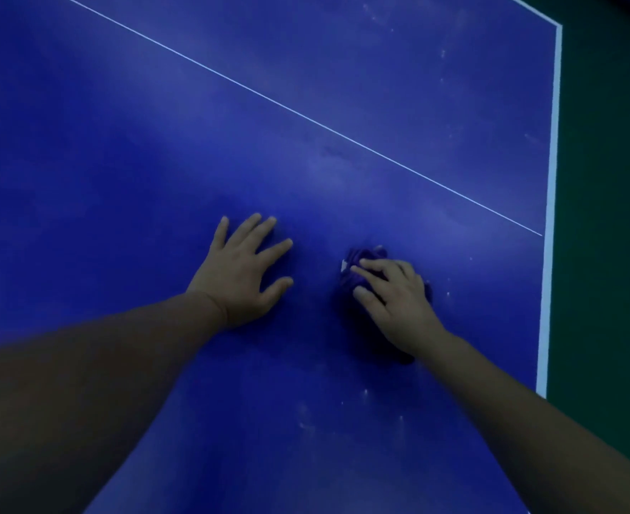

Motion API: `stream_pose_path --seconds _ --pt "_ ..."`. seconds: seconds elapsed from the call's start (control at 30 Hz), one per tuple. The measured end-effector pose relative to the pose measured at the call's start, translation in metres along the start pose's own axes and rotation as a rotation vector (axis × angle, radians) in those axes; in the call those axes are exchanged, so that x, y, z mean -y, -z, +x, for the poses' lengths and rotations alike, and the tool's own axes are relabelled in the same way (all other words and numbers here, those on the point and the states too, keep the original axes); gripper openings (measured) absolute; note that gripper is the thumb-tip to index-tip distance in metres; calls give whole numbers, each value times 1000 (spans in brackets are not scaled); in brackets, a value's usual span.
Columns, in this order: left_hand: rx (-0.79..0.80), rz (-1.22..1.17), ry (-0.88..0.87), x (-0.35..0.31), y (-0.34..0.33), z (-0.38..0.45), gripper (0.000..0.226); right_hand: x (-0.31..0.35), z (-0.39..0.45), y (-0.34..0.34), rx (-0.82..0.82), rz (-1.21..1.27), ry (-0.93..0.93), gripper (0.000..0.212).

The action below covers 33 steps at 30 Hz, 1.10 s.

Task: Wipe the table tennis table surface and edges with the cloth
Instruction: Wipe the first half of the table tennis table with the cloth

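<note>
Left hand (241, 280) flat on table (120, 142); right hand (395, 302) grips bunched cloth (358, 268).

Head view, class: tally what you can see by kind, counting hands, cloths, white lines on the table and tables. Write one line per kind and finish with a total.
Hands: 2, the left hand flat on the table and the right hand on the cloth
Cloths: 1, a purple cloth
White lines: 2, the thin line and the edge line
Tables: 1
Total: 6
</note>
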<state>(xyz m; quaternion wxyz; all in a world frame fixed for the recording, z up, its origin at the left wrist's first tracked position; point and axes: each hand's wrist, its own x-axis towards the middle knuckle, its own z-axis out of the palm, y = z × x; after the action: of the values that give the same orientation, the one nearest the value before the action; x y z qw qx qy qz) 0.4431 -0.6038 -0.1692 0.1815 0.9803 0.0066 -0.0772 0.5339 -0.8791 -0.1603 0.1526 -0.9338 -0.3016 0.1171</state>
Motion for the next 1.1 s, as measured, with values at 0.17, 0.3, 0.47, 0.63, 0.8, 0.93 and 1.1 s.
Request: stream_pose_path --seconds 0.17,0.3,0.47,0.63,0.8,0.93,1.1 --pt "-45 61 32 -23 -35 -88 71 35 -5 -20 -46 -7 -90 43" --pt "-24 143 75 -32 -54 -113 70 39 -57 -26 88 -55 184 57" --pt "-15 150 83 -31 -54 -111 70 24 -30 -16 2 -36 24 50" --pt "-10 157 90 -31 -53 -111 70 67 -52 -38 -9 -59 67 49" --pt "2 138 88 -30 -52 -111 72 46 -97 -30 112 -179 376 53" --pt "6 110 86 -29 -50 -111 73 48 -59 -25 10 -124 107 46" --pt "35 58 66 -25 -45 -112 74 93 -96 -56 -26 -119 192 48"
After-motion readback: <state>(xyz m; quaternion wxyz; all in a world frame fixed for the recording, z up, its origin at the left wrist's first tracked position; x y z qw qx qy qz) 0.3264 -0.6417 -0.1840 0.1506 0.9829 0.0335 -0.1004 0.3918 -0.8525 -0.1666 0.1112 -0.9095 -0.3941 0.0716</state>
